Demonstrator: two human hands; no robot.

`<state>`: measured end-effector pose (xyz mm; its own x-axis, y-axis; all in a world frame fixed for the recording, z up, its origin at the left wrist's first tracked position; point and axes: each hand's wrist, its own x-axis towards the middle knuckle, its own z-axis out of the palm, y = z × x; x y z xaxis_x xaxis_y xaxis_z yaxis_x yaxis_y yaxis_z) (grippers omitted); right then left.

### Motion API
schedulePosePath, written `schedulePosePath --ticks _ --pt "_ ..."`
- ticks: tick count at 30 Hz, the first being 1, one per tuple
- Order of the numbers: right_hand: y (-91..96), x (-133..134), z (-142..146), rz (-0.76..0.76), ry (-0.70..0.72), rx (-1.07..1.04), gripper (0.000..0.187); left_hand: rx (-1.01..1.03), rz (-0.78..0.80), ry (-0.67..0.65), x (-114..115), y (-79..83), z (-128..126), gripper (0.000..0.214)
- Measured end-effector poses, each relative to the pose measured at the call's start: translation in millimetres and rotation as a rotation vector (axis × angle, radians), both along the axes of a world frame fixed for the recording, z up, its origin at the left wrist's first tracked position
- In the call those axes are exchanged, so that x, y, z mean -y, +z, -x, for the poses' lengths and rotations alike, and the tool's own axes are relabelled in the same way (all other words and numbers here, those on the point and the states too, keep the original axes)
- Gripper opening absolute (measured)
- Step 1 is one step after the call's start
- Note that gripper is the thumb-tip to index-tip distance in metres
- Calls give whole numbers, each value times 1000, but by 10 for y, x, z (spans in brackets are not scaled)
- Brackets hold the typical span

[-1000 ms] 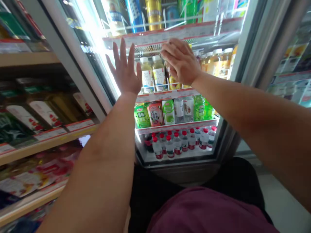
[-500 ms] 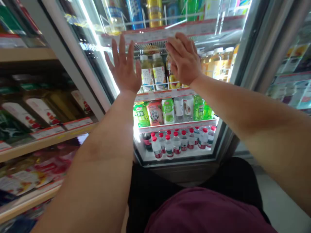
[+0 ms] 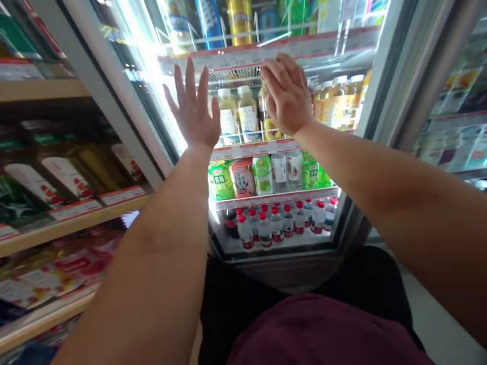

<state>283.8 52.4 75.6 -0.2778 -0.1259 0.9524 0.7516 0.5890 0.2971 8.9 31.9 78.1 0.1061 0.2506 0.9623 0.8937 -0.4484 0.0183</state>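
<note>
An open drinks fridge stands in front of me. My left hand [image 3: 194, 109] is raised with its fingers spread, palm toward the fridge, just left of two pale yellow-green bottles [image 3: 238, 115] on the middle shelf [image 3: 262, 149]. It holds nothing. My right hand [image 3: 287, 96] reaches into the same shelf, fingers together and curled over the top of a bottle with a yellow label [image 3: 269, 128]. Only the lower part of that bottle shows under the hand.
The fridge's glass door [image 3: 125, 91] is swung open at left. Cans [image 3: 239, 20] fill the top shelf, green and pink bottles [image 3: 243, 178] the shelf below my hands, red-capped water bottles [image 3: 277, 223] the bottom. Wooden store shelves [image 3: 76, 208] with packets run along the left.
My right hand has shifted slightly up and to the right, and its fingers have curled down over the bottle top. My left hand has barely moved.
</note>
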Motion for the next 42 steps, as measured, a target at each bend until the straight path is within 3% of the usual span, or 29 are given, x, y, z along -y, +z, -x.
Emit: schedulePosePath --ticks 6,14,22,32,37,42 --pt "-50 -20 -1 46 72 415 71 -18 37 49 53 20 -36 71" --pt "-57 133 -2 146 61 103 62 3 4 11 33 -3 -30 70" --pt "-69 230 14 179 -84 486 55 8 40 59 78 0 -66 71" --pt "-137 99 6 45 48 419 69 -7 -13 39 30 -17 -32 70" --pt "-128 159 16 78 -62 426 66 9 -12 39 31 -16 -43 70" --pt "-130 129 21 58 -73 422 65 2 11 71 62 -17 -54 70"
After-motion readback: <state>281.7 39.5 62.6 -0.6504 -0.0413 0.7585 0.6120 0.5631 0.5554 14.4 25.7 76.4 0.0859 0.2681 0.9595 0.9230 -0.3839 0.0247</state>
